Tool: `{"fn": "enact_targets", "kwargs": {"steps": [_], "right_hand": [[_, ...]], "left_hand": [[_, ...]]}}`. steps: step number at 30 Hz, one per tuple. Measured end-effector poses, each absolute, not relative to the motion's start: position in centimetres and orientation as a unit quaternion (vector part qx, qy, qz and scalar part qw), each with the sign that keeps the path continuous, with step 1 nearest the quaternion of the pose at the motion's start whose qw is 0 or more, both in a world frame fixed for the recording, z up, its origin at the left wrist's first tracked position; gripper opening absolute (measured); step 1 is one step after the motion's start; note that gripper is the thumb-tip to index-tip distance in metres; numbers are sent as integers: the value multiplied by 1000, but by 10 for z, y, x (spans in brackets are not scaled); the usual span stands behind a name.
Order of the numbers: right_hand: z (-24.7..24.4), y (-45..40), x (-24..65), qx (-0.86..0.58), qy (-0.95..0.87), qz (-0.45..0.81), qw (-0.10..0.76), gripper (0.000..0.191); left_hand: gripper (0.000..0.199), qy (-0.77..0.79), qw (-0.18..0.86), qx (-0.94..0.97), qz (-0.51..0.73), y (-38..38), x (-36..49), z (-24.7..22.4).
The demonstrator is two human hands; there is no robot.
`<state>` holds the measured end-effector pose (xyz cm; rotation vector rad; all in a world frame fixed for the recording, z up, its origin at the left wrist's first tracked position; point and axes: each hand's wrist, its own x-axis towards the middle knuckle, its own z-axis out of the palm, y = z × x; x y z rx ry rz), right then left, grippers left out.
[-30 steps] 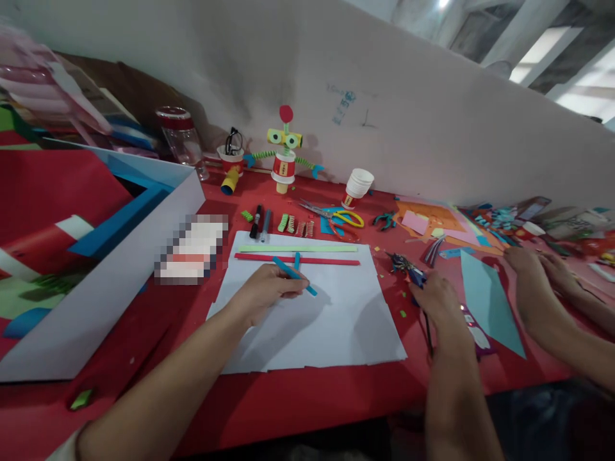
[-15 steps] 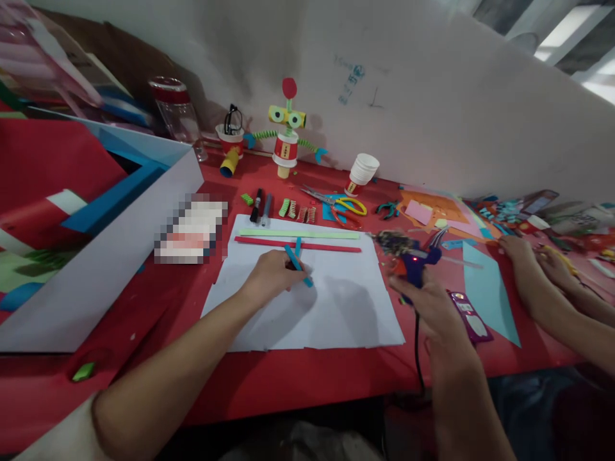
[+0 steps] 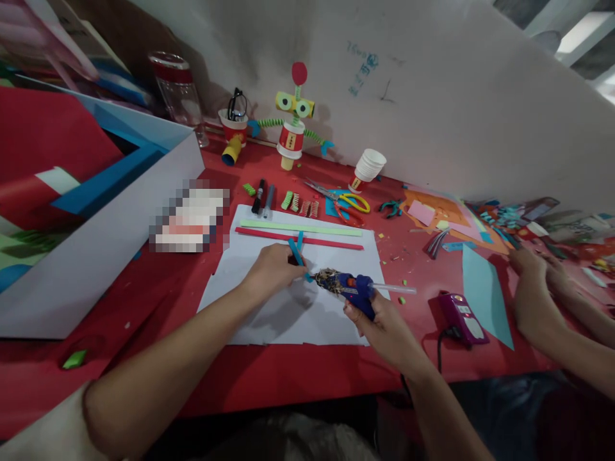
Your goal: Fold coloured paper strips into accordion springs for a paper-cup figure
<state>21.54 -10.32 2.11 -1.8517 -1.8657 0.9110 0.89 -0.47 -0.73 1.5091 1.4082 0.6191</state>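
Note:
My left hand [image 3: 273,267] is closed on a blue paper strip [image 3: 296,251] above white paper [image 3: 269,323]. A second blue strip end shows just behind it. In my right hand [image 3: 379,323] is a blue glue gun [image 3: 353,291] with a clear glue stick out of its back. Its dirty nozzle points left, at the lower end of the blue strip by my left fingertips; whether they touch I cannot tell. A light green paper strip [image 3: 302,228] and a red paper strip [image 3: 331,243] lie across the top of the white paper.
Behind the paper are markers [image 3: 259,197], folded paper springs [image 3: 291,201], scissors [image 3: 353,203] and stacked paper cups [image 3: 369,168]. A paper-cup robot figure [image 3: 291,137] stands by the wall. A white box [image 3: 158,179] is at left, a purple power socket [image 3: 464,320] at right, near another person's hands [image 3: 533,275].
My right hand has brought the glue gun left, from beside the white paper to the blue strip. My left hand still holds the strip. The view has shifted slightly.

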Motion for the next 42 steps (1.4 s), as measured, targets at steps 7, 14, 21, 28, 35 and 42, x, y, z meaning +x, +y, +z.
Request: {"fn": "enact_targets", "kwargs": {"steps": [7,14,21,28,35,42], "right_hand": [[27,-103,215,-661,-658,330,143,31],[30,-103,213,-659,-655,337,152,31],[32,-102,213,-656,-666,326,142,31],[43,-99,219,-668,-627,358,180,33],[32,-50,283,-751,-476,324,324,34],[37,-34,312,-863,-503,-42,10,36]], "left_hand": [[10,572,476,616,258,-5,9,-8],[11,574,467,623,254,-6,9,-8],[13,581,470,621,236,-6,9,-6],[8,574,478,613,259,-6,9,-12],[11,508,611,444,414,0,1,1],[19,522,578,336,530,12,-16,8]]}}
